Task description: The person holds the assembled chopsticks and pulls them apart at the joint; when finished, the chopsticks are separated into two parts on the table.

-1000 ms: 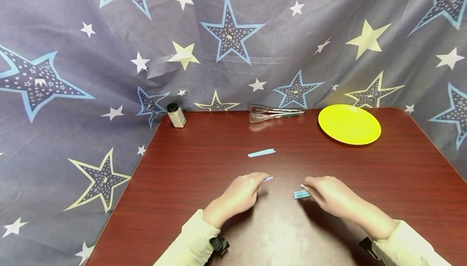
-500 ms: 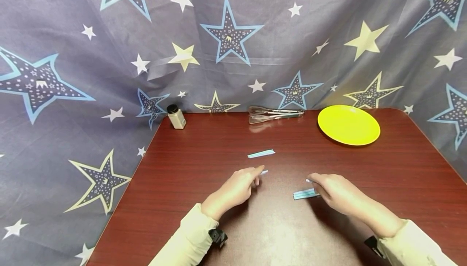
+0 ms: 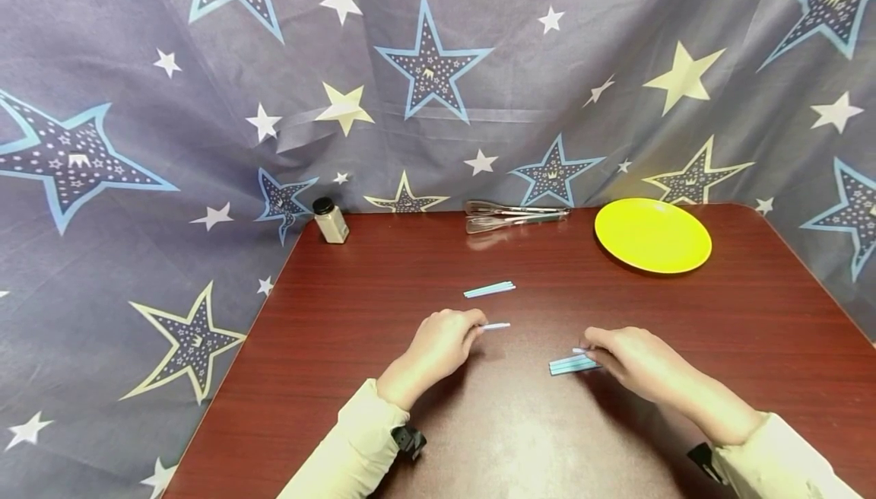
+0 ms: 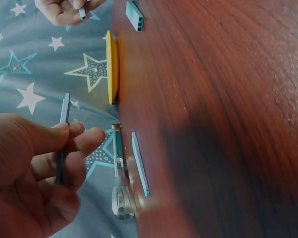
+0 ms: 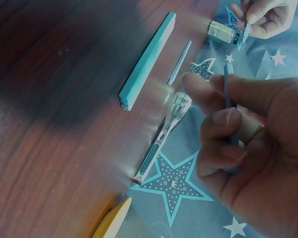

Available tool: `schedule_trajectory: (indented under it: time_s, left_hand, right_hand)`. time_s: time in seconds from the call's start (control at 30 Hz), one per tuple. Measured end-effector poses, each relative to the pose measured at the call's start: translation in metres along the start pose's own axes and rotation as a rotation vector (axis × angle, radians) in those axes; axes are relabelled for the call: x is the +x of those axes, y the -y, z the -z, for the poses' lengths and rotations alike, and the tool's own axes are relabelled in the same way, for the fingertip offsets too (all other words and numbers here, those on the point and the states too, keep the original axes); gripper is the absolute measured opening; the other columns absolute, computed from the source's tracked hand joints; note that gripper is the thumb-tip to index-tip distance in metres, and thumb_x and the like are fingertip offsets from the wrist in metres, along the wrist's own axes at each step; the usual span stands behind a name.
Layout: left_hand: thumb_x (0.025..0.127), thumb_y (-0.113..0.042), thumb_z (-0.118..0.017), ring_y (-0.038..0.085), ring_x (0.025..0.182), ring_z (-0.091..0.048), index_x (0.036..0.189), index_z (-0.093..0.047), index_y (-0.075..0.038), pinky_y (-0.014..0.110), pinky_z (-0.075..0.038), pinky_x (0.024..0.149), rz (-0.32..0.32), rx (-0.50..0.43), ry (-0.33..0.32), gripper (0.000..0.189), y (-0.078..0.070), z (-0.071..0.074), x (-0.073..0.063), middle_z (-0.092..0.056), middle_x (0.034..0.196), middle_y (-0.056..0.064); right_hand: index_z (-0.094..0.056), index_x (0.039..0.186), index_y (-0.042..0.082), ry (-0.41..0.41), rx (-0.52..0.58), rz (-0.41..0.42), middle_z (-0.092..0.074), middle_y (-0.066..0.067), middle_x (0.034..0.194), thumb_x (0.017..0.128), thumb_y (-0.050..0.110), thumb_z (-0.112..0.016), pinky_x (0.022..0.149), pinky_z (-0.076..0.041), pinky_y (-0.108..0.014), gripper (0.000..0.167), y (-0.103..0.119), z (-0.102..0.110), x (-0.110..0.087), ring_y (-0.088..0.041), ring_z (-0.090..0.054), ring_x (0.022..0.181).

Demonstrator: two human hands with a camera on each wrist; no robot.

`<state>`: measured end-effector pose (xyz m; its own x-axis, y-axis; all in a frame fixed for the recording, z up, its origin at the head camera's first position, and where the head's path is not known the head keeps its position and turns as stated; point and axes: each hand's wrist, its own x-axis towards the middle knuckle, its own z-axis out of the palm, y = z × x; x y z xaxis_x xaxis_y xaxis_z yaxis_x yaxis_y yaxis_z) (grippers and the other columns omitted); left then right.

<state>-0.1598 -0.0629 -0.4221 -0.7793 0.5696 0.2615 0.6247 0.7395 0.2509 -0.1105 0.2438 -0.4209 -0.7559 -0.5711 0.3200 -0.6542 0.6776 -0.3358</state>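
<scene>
My left hand [image 3: 439,345] pinches a thin pale lavender stick [image 3: 496,325] above the middle of the table. In the left wrist view the stick [image 4: 65,109] stands up past the thumb, its lower part dark between the curled fingers. Over to the right, my right hand [image 3: 636,364] grips another thin stick [image 5: 227,79], mostly covered by the fingers. Beneath that hand lies a flat row of teal sticks [image 3: 569,364] side by side. Farther back, a few light blue sticks [image 3: 489,290] lie close together on the table.
A yellow plate [image 3: 653,236] lies at the back right of the dark red table [image 3: 383,278]. Metal tongs [image 3: 516,218] rest along the back edge. A black-capped jar [image 3: 331,221] stands at the back left corner, before a starry curtain [image 3: 479,20].
My left hand has drawn slightly left and back; its index finger, extended half a second ago, is bent again on the stick. My right hand has shifted a little right, uncovering more teal sticks.
</scene>
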Motion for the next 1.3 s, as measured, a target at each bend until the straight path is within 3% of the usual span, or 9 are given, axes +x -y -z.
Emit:
schedule_trajectory:
  time_s: [0.23, 0.4, 0.57, 0.73, 0.9, 1.07, 1.3]
  left_hand:
    - [0.091, -0.005, -0.064, 0.017, 0.074, -0.066, 0.098, -0.069, -0.012, 0.035, -0.052, 0.064, -0.014, -0.039, -0.008, 0.011, 0.004, -0.002, 0.002, -0.068, 0.082, -0.001]
    - [0.085, 0.01, -0.06, 0.015, 0.076, -0.061, 0.109, -0.066, -0.007, 0.033, -0.051, 0.072, -0.016, -0.069, 0.041, 0.03, 0.007, -0.003, 0.005, -0.064, 0.08, 0.0]
    - [0.082, 0.018, -0.054, 0.015, 0.08, -0.064, 0.115, -0.064, -0.004, 0.033, -0.052, 0.075, -0.033, -0.11, 0.078, 0.041, 0.013, -0.007, 0.009, -0.066, 0.084, 0.002]
    - [0.088, 0.009, -0.06, 0.018, 0.076, -0.065, 0.11, -0.066, -0.005, 0.035, -0.053, 0.07, -0.004, -0.139, 0.051, 0.026, 0.018, -0.011, 0.015, -0.069, 0.083, 0.003]
    - [0.092, -0.003, -0.063, 0.024, 0.069, -0.065, 0.101, -0.067, -0.009, 0.039, -0.051, 0.061, 0.073, -0.098, -0.01, 0.012, 0.018, -0.012, 0.021, -0.069, 0.079, 0.003]
    - [0.091, -0.011, -0.066, 0.03, 0.073, -0.069, 0.097, -0.067, -0.014, 0.044, -0.052, 0.06, 0.157, -0.022, -0.051, 0.007, 0.017, -0.013, 0.027, -0.071, 0.082, 0.004]
    - [0.089, -0.018, -0.069, 0.03, 0.074, -0.069, 0.088, -0.066, -0.016, 0.043, -0.052, 0.06, 0.217, 0.035, -0.075, 0.004, 0.018, -0.015, 0.038, -0.071, 0.08, 0.002]
  right_hand:
    - [-0.06, 0.086, 0.018, 0.052, 0.028, -0.023, -0.054, 0.016, 0.072, 0.086, 0.003, -0.071, 0.055, -0.037, -0.022, 0.018, -0.005, 0.002, -0.001, 0.002, -0.04, 0.06]
    - [-0.053, 0.08, 0.016, 0.032, -0.005, -0.019, -0.045, 0.017, 0.068, 0.083, -0.004, -0.069, 0.054, -0.036, -0.023, 0.025, -0.008, -0.001, -0.001, 0.0, -0.037, 0.059]
    - [-0.05, 0.08, 0.014, 0.068, -0.017, -0.046, -0.039, 0.016, 0.066, 0.084, -0.006, -0.066, 0.054, -0.035, -0.024, 0.026, -0.009, 0.0, -0.001, -0.003, -0.036, 0.059]
    - [-0.051, 0.084, 0.014, 0.074, -0.009, -0.045, -0.051, 0.013, 0.067, 0.084, -0.005, -0.068, 0.053, -0.039, -0.024, 0.025, -0.011, 0.0, -0.002, -0.001, -0.043, 0.059]
    - [-0.055, 0.085, 0.014, 0.024, 0.008, 0.004, -0.066, 0.008, 0.074, 0.079, -0.006, -0.073, 0.054, -0.045, -0.026, 0.027, -0.013, 0.0, -0.002, 0.0, -0.053, 0.061]
    - [-0.062, 0.081, 0.017, -0.003, -0.014, -0.039, -0.062, 0.013, 0.07, 0.078, 0.0, -0.077, 0.053, -0.043, -0.024, 0.022, -0.014, -0.001, 0.001, 0.003, -0.045, 0.058]
    - [-0.064, 0.077, 0.022, 0.006, -0.045, -0.084, -0.058, 0.02, 0.069, 0.079, 0.011, -0.079, 0.053, -0.041, -0.025, 0.019, -0.017, -0.002, 0.005, 0.003, -0.045, 0.059]
